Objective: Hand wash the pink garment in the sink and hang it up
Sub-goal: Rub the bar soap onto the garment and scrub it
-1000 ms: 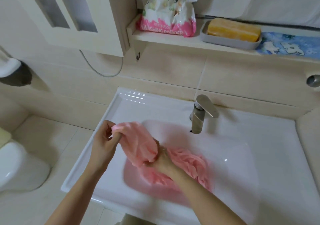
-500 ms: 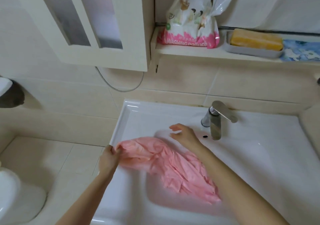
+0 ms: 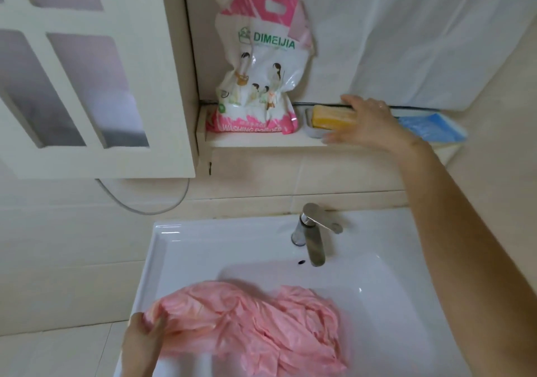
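Pinched at its edge by the left hand [image 3: 142, 339] at lower left, the pink garment [image 3: 255, 321] lies crumpled in the sink [image 3: 174, 249] basin; right hand [image 3: 366, 124], fingers spread and holding nothing, reaches over the soap bar [image 3: 331, 116], upper centre-right; wet, likely limp, heavy, slippery; grasp bunched folds.

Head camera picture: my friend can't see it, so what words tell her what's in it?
A person's right hand reaches up to a yellow soap bar in a dish on the shelf, while the left hand grips a pink garment lying in the white sink. A washing powder bag stands beside the soap.
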A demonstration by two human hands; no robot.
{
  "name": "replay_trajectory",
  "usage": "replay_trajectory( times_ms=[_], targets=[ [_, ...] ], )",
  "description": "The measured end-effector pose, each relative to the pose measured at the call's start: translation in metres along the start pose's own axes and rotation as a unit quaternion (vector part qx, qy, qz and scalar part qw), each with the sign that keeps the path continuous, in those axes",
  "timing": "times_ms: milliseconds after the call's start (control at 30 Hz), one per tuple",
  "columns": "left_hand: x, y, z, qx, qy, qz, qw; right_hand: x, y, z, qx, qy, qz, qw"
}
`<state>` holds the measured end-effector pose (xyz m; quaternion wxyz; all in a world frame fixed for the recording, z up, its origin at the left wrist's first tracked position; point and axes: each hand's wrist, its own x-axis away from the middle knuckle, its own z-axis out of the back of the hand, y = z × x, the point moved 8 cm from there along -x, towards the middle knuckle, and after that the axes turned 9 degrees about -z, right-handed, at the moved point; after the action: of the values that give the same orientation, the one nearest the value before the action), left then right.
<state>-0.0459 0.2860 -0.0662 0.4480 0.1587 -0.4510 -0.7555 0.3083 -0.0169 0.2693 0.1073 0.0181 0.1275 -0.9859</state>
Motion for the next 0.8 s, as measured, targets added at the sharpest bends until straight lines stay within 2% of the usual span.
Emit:
replay_trajectory(
  times_ms=[67, 233, 333, 433, 500, 533, 567, 600, 667, 700, 767, 800],
  targets=[
    [0.001, 0.0, -0.001, 0.001, -0.004, 0.013, 1.0, -0.008, 0.007, -0.006, -0.001, -0.054, 0.005, 0.999],
    [0.004, -0.004, -0.002, -0.04, -0.022, 0.054, 0.998, -0.016, 0.009, -0.001, 0.016, -0.046, 0.042, 0.998],
    [0.013, 0.002, 0.007, -0.065, 0.058, 0.063, 0.994, -0.012, 0.007, -0.006, 0.013, -0.047, 0.04, 0.998],
    [0.014, 0.03, 0.0, -0.112, 0.095, -0.018, 0.989, 0.002, 0.0, -0.003, -0.001, -0.002, 0.062, 0.998],
    [0.014, 0.064, -0.011, -0.133, 0.092, -0.157, 0.974, 0.02, -0.002, 0.005, -0.017, 0.031, 0.072, 0.997],
    [0.017, 0.084, -0.015, -0.091, 0.064, -0.214, 0.97, 0.033, -0.003, 0.008, -0.033, 0.043, 0.078, 0.995],
    [0.023, 0.107, -0.02, -0.012, 0.003, -0.231, 0.973, 0.047, -0.005, 0.01, -0.051, 0.048, 0.087, 0.994],
    [0.029, 0.131, -0.027, 0.085, -0.078, -0.211, 0.971, 0.062, -0.007, 0.008, -0.069, 0.04, 0.097, 0.992],
    [0.047, 0.185, -0.048, 0.217, -0.247, -0.176, 0.928, 0.092, -0.018, -0.006, -0.093, 0.004, 0.123, 0.988],
    [0.054, 0.21, -0.055, 0.246, -0.301, -0.169, 0.906, 0.103, -0.026, -0.017, -0.095, -0.012, 0.14, 0.986],
    [0.06, 0.247, -0.061, 0.291, -0.358, -0.151, 0.874, 0.119, -0.043, -0.044, -0.079, -0.031, 0.177, 0.981],
    [0.06, 0.258, -0.061, 0.298, -0.363, -0.146, 0.871, 0.123, -0.05, -0.056, -0.073, -0.033, 0.192, 0.978]
  ],
)
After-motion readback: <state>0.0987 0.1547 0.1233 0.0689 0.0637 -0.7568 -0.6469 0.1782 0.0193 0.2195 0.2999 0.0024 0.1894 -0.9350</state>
